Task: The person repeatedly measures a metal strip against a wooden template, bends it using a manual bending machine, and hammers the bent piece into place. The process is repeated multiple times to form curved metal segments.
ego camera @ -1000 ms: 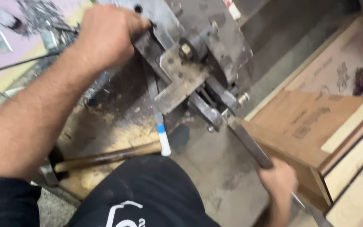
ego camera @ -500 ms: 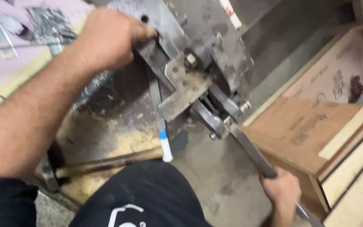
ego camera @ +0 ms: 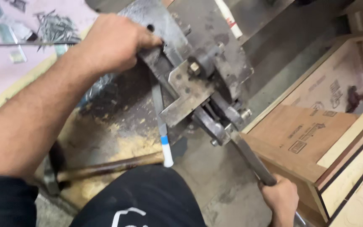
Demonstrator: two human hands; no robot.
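Note:
A grey steel hand-lever cutting machine stands on the workbench. My left hand grips a flat metal strip at the machine's upper left side, where the strip goes in. The strip hangs down toward me and ends in a blue and white tip. My right hand is closed around the machine's long steel lever, low at the lower right.
A hammer with a wooden handle lies on the dusty bench near my lap. A pile of small metal offcuts sits on a pink surface at the upper left. Plywood cabinet boxes stand at the right.
My right hand has drawn the lever lower and closer to me. My left hand stays on the strip at the machine; the view has shifted a little.

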